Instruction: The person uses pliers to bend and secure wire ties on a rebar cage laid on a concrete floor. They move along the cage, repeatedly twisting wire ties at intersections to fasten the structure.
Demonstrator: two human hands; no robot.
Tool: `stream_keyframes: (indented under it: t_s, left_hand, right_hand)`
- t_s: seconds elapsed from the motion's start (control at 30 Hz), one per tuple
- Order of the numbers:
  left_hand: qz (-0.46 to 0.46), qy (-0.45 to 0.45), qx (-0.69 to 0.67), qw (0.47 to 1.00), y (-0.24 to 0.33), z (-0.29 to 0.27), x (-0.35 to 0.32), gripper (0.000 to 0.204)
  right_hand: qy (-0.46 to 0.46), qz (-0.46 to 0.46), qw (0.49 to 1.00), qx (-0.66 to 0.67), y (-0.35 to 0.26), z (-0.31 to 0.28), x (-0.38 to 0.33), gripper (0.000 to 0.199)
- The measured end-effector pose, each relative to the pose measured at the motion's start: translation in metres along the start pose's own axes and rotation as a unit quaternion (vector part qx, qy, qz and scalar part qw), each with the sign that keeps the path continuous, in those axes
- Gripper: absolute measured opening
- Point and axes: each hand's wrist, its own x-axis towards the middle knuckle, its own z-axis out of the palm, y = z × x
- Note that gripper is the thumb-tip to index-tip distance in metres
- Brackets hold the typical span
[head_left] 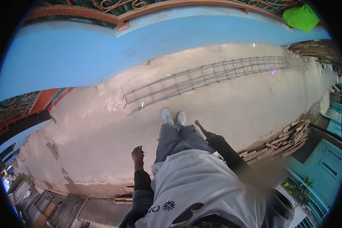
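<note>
My left hand [138, 154] is held out beside my left thigh. Its fingers are curled, and a small pale bit shows near the fingertips, too small to name. In front of my right hip, my right hand [215, 140] is closed around a slim dark tool [203, 128]. The tool's rounded, knob-like end points forward toward my shoes [173, 116], but its exact kind does not show. Beyond my feet a long rebar cage [193, 78] of straight bars and square stirrups lies on the concrete, well apart from both hands.
A blue wall [155, 41] with an orange metal railing [171, 12] runs along the far side. A green cloth [301, 18] hangs at its right end. Stacked wooden boards [281, 140] lie at the right, near a teal gate [325, 161]. Purple litter [273, 70] touches the cage area.
</note>
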Motion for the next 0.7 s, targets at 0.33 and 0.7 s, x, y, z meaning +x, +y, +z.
stream_keyframes:
  t_s: [0.33,0.7]
  left_hand:
    - [0.015,-0.119,-0.043,0.992,0.135,0.053,0.026,0.021]
    - [0.155,-0.199,0.128,0.959,0.138,0.192,-0.018,0.031]
  right_hand:
    - [0.132,0.167,0.977,-0.012,-0.023,-0.021,-0.015,0.052]
    - [0.119,0.162,0.977,0.066,0.098,-0.158,-0.009,0.044]
